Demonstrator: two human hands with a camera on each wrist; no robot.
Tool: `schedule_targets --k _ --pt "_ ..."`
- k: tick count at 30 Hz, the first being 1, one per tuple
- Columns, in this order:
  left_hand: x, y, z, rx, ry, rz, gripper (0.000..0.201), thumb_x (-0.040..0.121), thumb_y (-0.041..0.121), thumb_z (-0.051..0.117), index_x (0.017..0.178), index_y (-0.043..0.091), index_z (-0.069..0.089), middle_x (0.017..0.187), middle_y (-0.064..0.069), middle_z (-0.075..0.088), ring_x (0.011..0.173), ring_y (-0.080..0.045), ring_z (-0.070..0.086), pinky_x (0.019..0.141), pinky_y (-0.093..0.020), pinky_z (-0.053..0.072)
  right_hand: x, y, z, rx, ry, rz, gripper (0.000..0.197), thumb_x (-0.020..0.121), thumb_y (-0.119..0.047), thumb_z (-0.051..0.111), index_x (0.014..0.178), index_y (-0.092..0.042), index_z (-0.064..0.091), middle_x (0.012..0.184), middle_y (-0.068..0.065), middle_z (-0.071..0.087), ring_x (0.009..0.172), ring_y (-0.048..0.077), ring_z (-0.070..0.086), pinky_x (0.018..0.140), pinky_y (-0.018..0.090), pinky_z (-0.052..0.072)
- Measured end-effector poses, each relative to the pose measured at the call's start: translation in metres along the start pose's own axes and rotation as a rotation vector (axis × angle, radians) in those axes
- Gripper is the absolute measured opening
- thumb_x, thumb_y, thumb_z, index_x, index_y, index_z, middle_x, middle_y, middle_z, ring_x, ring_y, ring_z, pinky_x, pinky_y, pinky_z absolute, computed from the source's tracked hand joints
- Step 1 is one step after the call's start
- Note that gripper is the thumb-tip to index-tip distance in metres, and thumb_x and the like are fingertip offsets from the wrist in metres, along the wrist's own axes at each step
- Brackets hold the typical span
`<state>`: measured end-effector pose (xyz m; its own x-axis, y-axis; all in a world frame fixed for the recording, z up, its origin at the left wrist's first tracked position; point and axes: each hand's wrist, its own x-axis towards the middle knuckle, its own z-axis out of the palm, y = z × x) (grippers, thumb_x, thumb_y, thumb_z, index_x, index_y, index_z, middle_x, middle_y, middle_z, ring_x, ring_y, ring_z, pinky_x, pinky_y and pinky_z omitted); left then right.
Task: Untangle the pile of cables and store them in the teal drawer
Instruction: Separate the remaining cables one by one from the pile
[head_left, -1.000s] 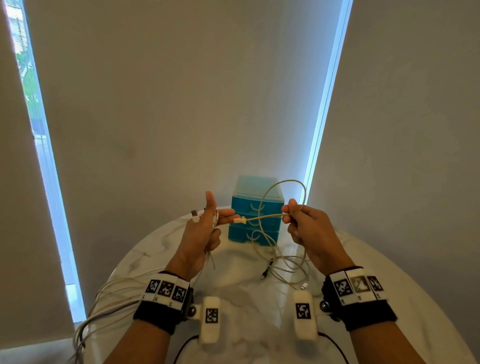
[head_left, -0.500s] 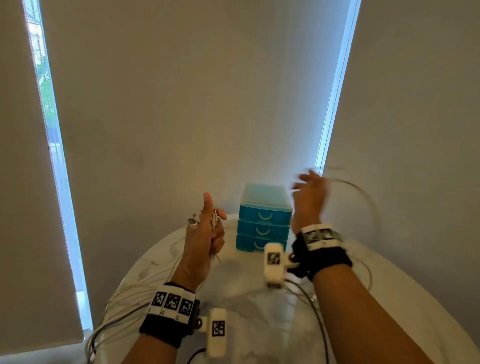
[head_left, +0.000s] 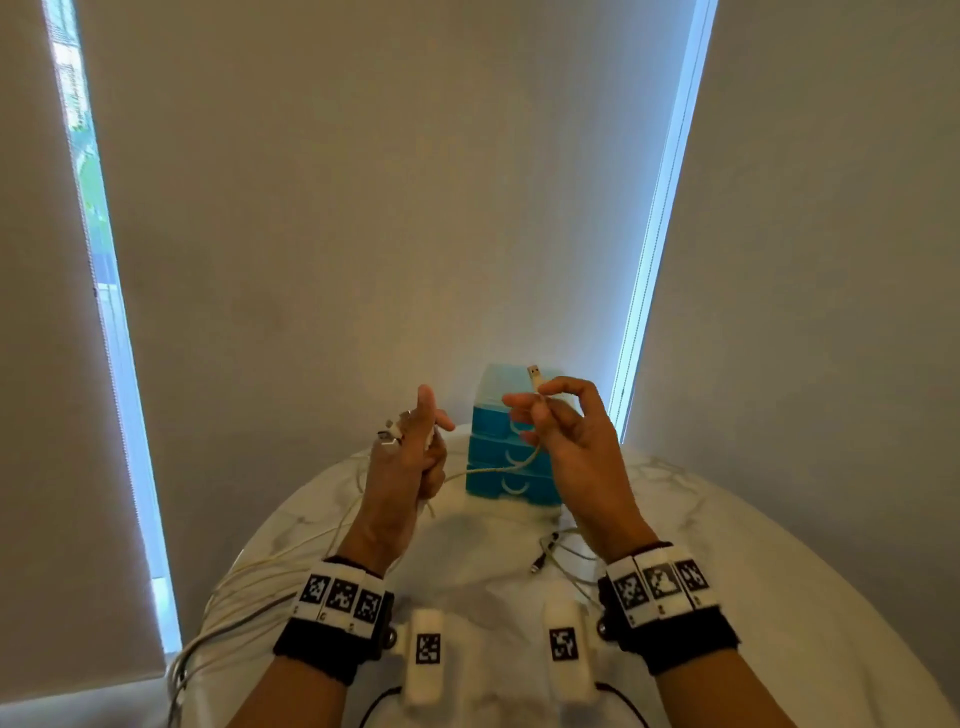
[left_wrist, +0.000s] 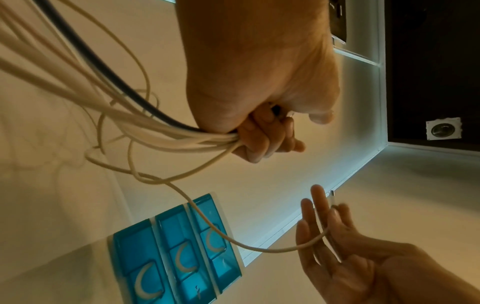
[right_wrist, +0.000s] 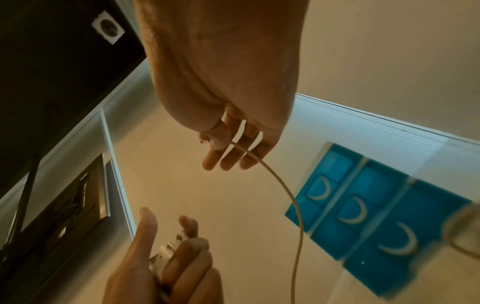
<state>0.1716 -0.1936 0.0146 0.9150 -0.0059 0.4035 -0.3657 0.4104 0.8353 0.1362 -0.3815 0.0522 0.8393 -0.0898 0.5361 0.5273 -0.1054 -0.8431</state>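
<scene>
My left hand (head_left: 410, 457) is raised over the table and grips a bundle of cream cables (left_wrist: 166, 131) with one dark cable among them; their plug ends (head_left: 389, 431) stick out above the fist. My right hand (head_left: 550, 415) pinches one cream cable (head_left: 498, 467) just below its USB plug (head_left: 534, 375), which points up. That cable sags between the two hands in front of the teal drawer unit (head_left: 511, 447). The unit has three drawers, all closed. The other fingers of the right hand (right_wrist: 231, 156) are spread loosely.
The round white marble table (head_left: 753, 571) carries a loose tangle of cables (head_left: 561, 556) near my right wrist. More cables (head_left: 218, 613) trail off the table's left edge. Blinds and bright window strips stand behind the drawer unit.
The right hand swung up and to the right half a second ago, then came back in front of the drawer unit, now holding the cable by its USB end. The left hand barely moved.
</scene>
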Motion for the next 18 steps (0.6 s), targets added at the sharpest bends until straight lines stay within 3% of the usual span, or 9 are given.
schedule_targets --k 2,4,6,8,11,15,16,18 --pt "0.0 -0.003 0.003 0.059 0.008 0.001 0.058 0.093 0.075 0.054 0.094 0.018 0.067 0.062 -0.001 0.034 0.051 -0.014 0.025 0.045 -0.026 0.022 -0.014 0.013 0.002 0.129 0.032 0.068 0.025 0.11 -0.021 0.056 0.134 -0.019 0.048 0.122 -0.002 0.079 0.115 0.012 0.074 0.094 0.029 0.062" --pt "-0.001 -0.006 0.006 0.12 0.009 -0.019 0.064 0.095 0.076 0.049 0.101 0.015 0.067 0.063 -0.002 0.034 0.051 -0.014 0.026 0.046 -0.026 0.023 -0.029 0.029 0.008 0.156 0.062 0.124 0.025 0.106 -0.022 0.062 0.131 -0.019 0.059 0.123 0.001 0.079 0.117 0.015 0.074 0.098 0.036 0.062" --pt "-0.001 -0.007 0.01 0.152 -0.007 -0.07 0.072 0.096 0.079 0.042 0.107 0.013 0.067 0.063 -0.001 0.036 0.05 -0.012 0.028 0.045 -0.025 0.025 -0.041 0.043 0.017 0.142 0.114 0.166 0.018 0.101 -0.023 0.07 0.119 -0.021 0.072 0.123 0.001 0.076 0.114 0.017 0.075 0.092 0.036 0.064" --pt "-0.001 -0.008 0.011 0.159 -0.024 -0.125 0.078 0.094 0.082 0.039 0.111 0.011 0.067 0.063 -0.001 0.039 0.049 -0.01 0.031 0.044 -0.023 0.027 -0.05 0.05 0.027 0.152 0.156 0.202 0.015 0.098 -0.02 0.076 0.112 -0.02 0.078 0.113 -0.005 0.078 0.106 0.014 0.076 0.088 0.035 0.066" --pt "-0.002 -0.013 0.011 0.231 -0.066 -0.143 0.066 0.089 0.082 0.052 0.099 0.019 0.073 0.065 -0.001 0.048 0.052 -0.011 0.038 0.048 -0.024 0.033 -0.055 0.05 0.035 0.146 0.134 0.221 0.018 0.093 -0.014 0.081 0.111 -0.017 0.08 0.098 -0.014 0.08 0.097 0.01 0.077 0.088 0.035 0.066" --pt "-0.003 -0.019 0.009 0.414 -0.138 -0.105 0.057 0.089 0.067 0.075 0.093 0.01 0.071 0.07 -0.005 0.063 0.065 -0.021 0.055 0.062 -0.036 0.05 -0.06 0.05 0.042 0.189 0.113 0.214 0.031 0.086 -0.008 0.087 0.112 -0.006 0.07 0.094 0.009 0.079 0.09 0.023 0.08 0.082 0.034 0.066" --pt "-0.003 -0.02 0.009 0.415 -0.127 -0.097 0.051 0.09 0.059 0.078 0.088 0.01 0.069 0.069 -0.004 0.063 0.066 -0.022 0.056 0.064 -0.039 0.051 -0.061 0.051 0.042 0.205 0.112 0.229 0.037 0.084 -0.006 0.089 0.113 -0.003 0.066 0.094 0.011 0.078 0.089 0.024 0.08 0.082 0.035 0.066" --pt "-0.004 -0.021 0.01 0.414 -0.083 -0.072 0.036 0.093 0.049 0.078 0.082 0.016 0.067 0.065 0.0 0.059 0.061 -0.016 0.053 0.061 -0.035 0.048 -0.062 0.056 0.041 0.174 0.057 0.292 0.048 0.08 -0.01 0.093 0.116 -0.004 0.061 0.097 0.007 0.077 0.09 0.019 0.079 0.086 0.036 0.066"
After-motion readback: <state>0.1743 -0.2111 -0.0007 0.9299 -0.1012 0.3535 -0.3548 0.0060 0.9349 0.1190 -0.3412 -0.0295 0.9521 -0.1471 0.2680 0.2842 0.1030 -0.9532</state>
